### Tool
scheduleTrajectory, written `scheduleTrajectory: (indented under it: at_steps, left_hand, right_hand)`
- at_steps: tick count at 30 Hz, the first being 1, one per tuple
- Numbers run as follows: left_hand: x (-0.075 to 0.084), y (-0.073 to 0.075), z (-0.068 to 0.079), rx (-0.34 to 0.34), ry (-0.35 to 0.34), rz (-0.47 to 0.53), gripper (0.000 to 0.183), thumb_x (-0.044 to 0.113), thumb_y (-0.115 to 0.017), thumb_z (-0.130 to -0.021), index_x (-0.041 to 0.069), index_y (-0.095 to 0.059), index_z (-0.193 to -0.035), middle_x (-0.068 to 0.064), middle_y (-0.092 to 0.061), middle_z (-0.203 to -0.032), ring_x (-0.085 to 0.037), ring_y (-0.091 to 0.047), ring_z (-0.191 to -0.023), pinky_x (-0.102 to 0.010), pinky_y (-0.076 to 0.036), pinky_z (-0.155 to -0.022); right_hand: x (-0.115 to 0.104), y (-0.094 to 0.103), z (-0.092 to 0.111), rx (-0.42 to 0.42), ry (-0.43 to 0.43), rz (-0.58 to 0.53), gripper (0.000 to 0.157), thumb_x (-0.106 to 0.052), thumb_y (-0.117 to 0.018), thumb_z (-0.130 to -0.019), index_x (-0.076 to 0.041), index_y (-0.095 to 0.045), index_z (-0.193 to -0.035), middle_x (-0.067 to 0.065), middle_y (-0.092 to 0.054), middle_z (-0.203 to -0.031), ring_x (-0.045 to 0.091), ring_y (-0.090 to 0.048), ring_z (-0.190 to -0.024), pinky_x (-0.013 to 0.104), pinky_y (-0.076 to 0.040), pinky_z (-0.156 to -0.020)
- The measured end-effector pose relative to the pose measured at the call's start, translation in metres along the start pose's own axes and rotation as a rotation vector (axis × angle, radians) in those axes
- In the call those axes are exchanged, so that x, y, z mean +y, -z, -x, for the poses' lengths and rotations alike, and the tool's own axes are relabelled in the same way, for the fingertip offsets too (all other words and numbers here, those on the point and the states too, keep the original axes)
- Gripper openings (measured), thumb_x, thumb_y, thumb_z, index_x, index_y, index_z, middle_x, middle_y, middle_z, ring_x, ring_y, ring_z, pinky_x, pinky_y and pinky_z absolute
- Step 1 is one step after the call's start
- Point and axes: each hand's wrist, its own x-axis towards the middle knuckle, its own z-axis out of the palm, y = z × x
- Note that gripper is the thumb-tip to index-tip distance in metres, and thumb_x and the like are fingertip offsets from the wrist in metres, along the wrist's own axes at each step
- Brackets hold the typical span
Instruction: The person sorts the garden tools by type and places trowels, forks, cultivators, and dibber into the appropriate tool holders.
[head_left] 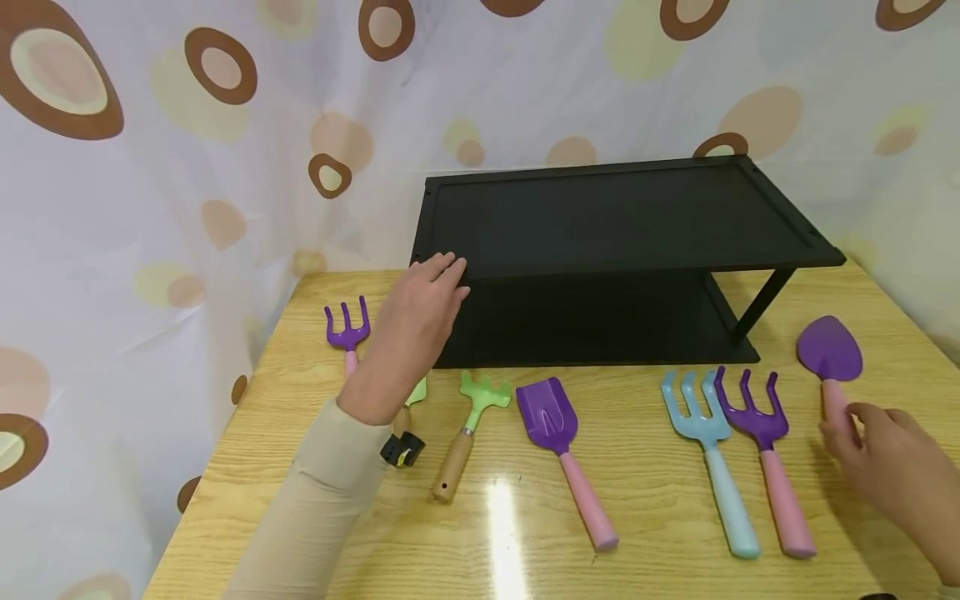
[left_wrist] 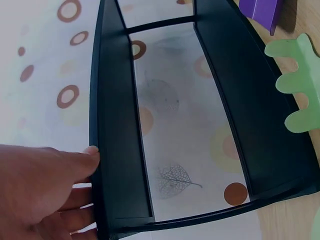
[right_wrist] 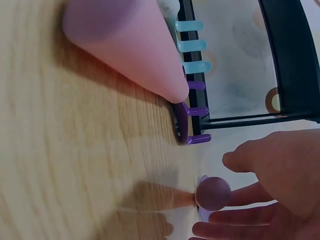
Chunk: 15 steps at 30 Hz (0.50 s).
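My left hand [head_left: 442,279] reaches forward, its straight fingers resting on the front left corner of the top board of a black two-tier shelf [head_left: 622,217]. The left wrist view shows the same fingertips [left_wrist: 90,152] against the shelf edge [left_wrist: 115,125]. At the table's right, my right hand [head_left: 843,421] lies by a purple trowel [head_left: 828,350]. Its fingers touch the trowel's pink handle, the thumb a little apart. In the right wrist view the handle end [right_wrist: 212,192] sits between the spread thumb and fingers [right_wrist: 235,220].
In front of the shelf lie a small purple fork [head_left: 347,327], a green rake with wooden handle [head_left: 480,400], a purple scoop [head_left: 551,417], a blue fork [head_left: 697,408] and a purple fork [head_left: 753,412]. A green tool [head_left: 417,390] is half hidden behind my left arm. A patterned curtain hangs behind.
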Motion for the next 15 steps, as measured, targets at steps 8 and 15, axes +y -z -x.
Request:
scheduleTrajectory:
  at_steps: [8,15]
  left_hand:
    - [-0.005,-0.002,-0.013,-0.011,0.080,0.008,0.036,0.026,-0.059,-0.099,0.007,-0.067,-0.128,-0.011,-0.066,-0.131,-0.025,-0.062,-0.125,-0.042,-0.047,-0.108]
    - [-0.005,-0.001,-0.014,0.007,0.086,-0.036,0.032,0.021,-0.062,-0.097,0.011,-0.069,-0.126,-0.007,-0.068,-0.128,-0.020,-0.065,-0.121,-0.041,-0.050,-0.104]
  right_hand:
    - [0.004,-0.004,-0.021,-0.123,-0.118,-0.027,0.026,-0.007,-0.060,-0.093,0.013,-0.049,-0.081,0.019,-0.048,-0.064,0.031,-0.048,-0.057,0.040,-0.039,-0.049]
    - [0.011,-0.002,-0.025,-0.126,-0.160,0.015,0.011,-0.001,-0.049,-0.085,0.008,-0.048,-0.078,0.025,-0.050,-0.066,0.042,-0.051,-0.058,0.043,-0.040,-0.049]
